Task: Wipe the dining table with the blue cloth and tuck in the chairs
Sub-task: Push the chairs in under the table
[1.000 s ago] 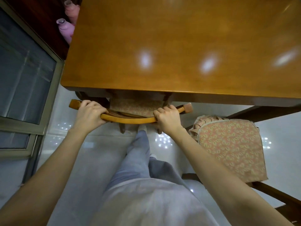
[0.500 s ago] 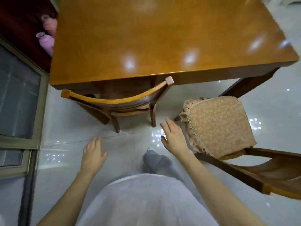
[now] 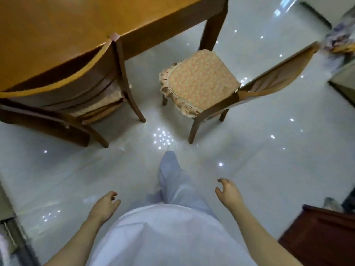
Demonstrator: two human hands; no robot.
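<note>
Fingers [image 3: 113,194] on the left hand [image 3: 103,206] curl a little and hold nothing. Fingers [image 3: 223,182] on the right hand [image 3: 229,192] are loosely spread and hold nothing too. Both hands hang low by the person's white clothes, likely because they are walking.

Ahead of the left fingers and off to that side, one chair [image 3: 63,96] sits pushed in, its curved back right against the edge of the dining table [image 3: 76,25]. That one looks done.

Ahead of the right fingers stands the second chair [image 3: 201,87]. Its flowery seat is out on the shiny floor [image 3: 259,146], turned a bit sideways, beside the table leg. I think it needs tucking in next.

No blue cloth can be seen anywhere.
</note>
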